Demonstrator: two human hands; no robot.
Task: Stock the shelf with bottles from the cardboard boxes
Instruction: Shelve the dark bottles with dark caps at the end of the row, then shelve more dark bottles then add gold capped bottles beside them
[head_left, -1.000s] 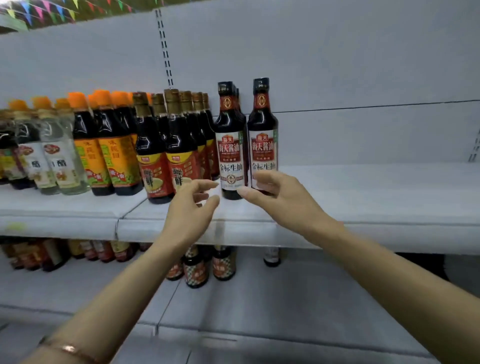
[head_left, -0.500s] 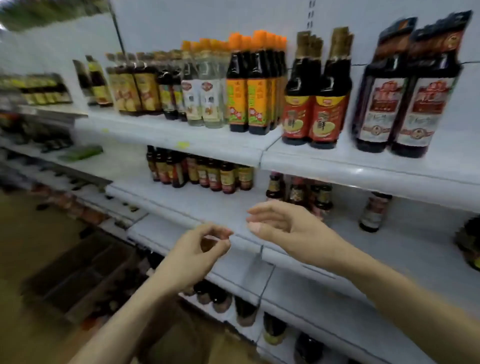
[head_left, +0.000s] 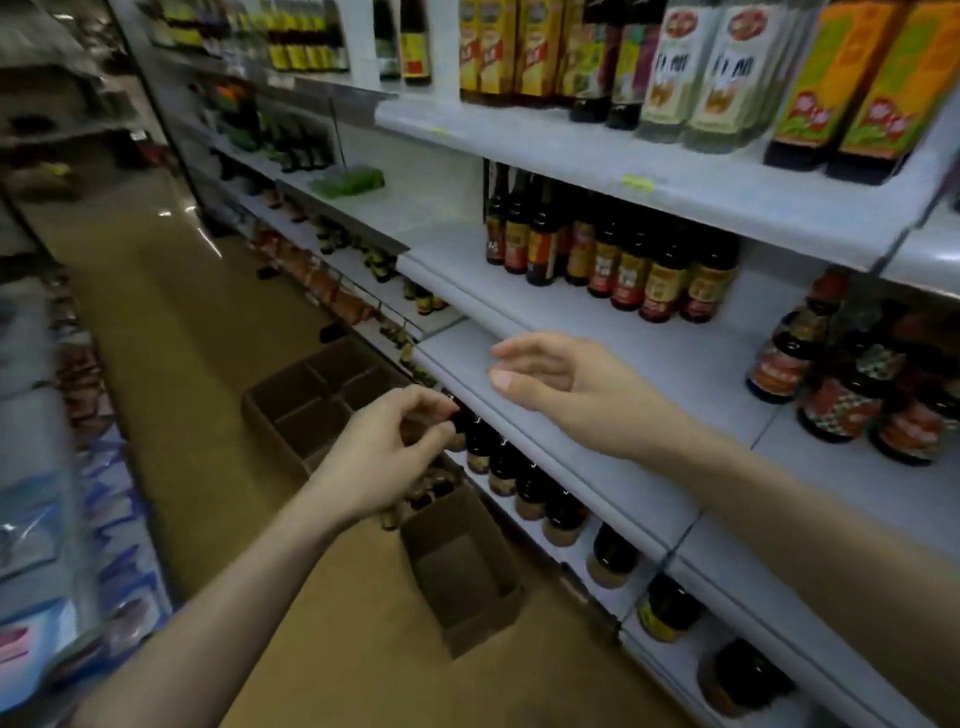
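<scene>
Two cardboard boxes stand on the floor against the shelf's foot. The farther box shows bare dividers. The nearer box has an open flap, with dark bottle tops showing at its far end. My left hand hovers above the boxes, fingers loosely curled and thumb near the fingertips, holding nothing. My right hand floats with relaxed fingers in front of the white shelf, also holding nothing. Dark sauce bottles stand in a row on the shelf board above.
Round-bodied bottles stand at the right of the middle board. Orange-labelled and clear bottles fill the top board. More dark bottles line the lowest board. The tan aisle floor runs off to the left, past another rack.
My view has swung down and left from the top board to the floor boxes. Both hands have come away from the two tall soy bottles and dropped lower, holding nothing.
</scene>
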